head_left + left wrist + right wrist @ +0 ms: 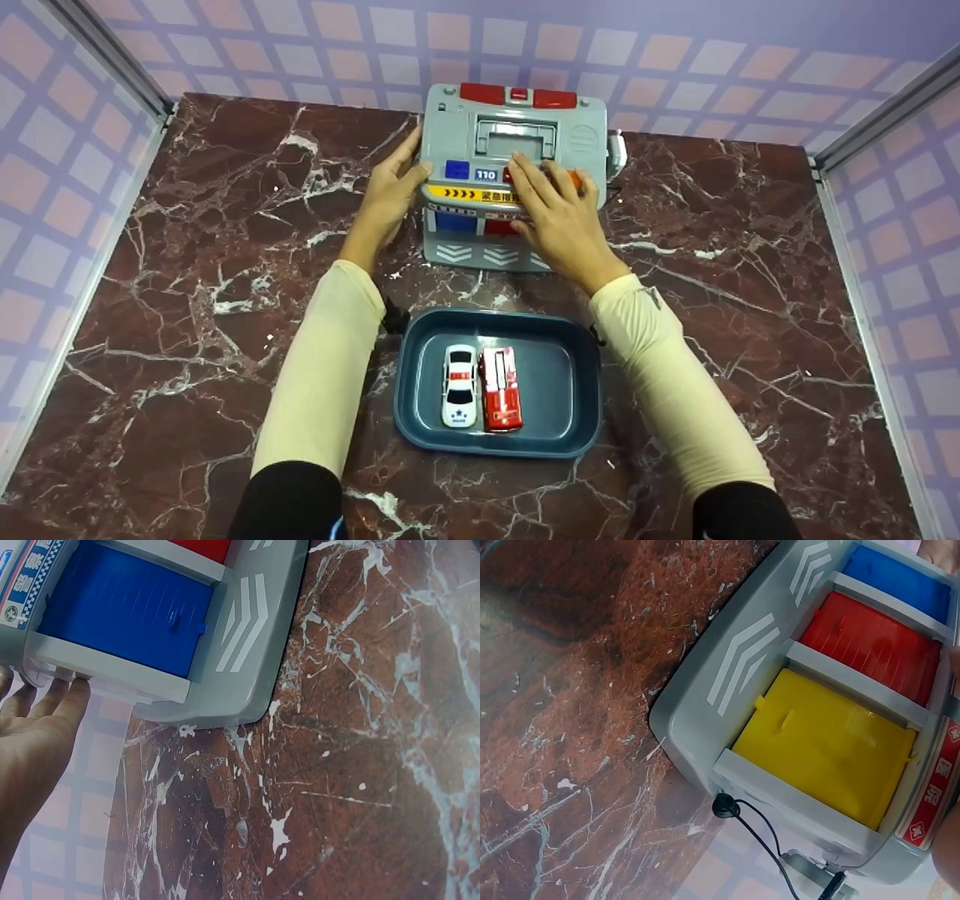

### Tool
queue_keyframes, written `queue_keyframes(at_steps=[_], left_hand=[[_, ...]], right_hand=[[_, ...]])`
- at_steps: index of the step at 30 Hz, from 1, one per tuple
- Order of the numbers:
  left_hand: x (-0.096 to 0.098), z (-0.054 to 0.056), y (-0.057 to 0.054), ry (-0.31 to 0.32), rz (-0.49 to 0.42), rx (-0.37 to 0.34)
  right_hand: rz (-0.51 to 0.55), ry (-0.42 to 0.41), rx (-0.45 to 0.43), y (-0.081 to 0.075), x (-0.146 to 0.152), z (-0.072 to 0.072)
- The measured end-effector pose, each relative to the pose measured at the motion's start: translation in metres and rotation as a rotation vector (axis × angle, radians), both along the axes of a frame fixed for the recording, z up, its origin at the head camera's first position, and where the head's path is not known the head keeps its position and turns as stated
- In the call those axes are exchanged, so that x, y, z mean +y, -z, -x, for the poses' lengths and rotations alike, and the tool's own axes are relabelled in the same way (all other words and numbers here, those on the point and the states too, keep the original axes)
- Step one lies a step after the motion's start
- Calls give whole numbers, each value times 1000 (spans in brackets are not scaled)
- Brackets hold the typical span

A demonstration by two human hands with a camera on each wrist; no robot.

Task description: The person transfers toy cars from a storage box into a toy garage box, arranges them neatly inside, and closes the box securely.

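A grey toy garage point(450, 124) with a carry handle on its roof stands at the back of the table. My left hand point(388, 191) grips its left side, thumb at the roof edge and fingers against the side wall. My right hand point(559, 214) rests on the front right of the roof, its fingers over the red and orange buttons there and partly hiding them. Low on the front are a blue door point(127, 604), a red door point(874, 645) and a yellow door point(829, 742), all down. A ramp with white chevrons point(499, 256) juts out below them.
Nearer me, between my forearms, a dark blue tray point(551, 446) holds a white police car point(460, 405) and a red fire truck point(501, 390). A black cord with a round end point(724, 805) hangs at the garage's right side. Tiled-pattern walls point(337, 52) enclose the marbled table point(187, 360).
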State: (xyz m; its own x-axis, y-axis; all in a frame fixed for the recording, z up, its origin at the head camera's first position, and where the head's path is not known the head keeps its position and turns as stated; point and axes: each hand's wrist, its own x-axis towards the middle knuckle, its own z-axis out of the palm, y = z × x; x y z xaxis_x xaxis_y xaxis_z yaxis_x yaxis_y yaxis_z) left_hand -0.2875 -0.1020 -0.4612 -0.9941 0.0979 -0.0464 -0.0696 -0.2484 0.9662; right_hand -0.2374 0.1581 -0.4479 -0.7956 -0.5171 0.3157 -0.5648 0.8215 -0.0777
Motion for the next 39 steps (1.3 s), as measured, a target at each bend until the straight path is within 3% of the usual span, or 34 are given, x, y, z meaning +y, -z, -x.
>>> queue_keyframes(at_steps=[14,21,25,32,39], left_hand=[[2,-1,-2,12,-16,-9],[1,0,2,-3,-11,-10],[-1,0,1,-9,-13,-11],[-2,-1,2,18,-12,18],[0,-1,1,20,-30,23]], right_hand=[[-17,16,1,-2,1,-2],[-20,7,-130,-22,3,-8],[109,-34,-163,-44,3,-21],[389,-224,12,-75,2,-54],[512,-335,97,-87,2,-85]])
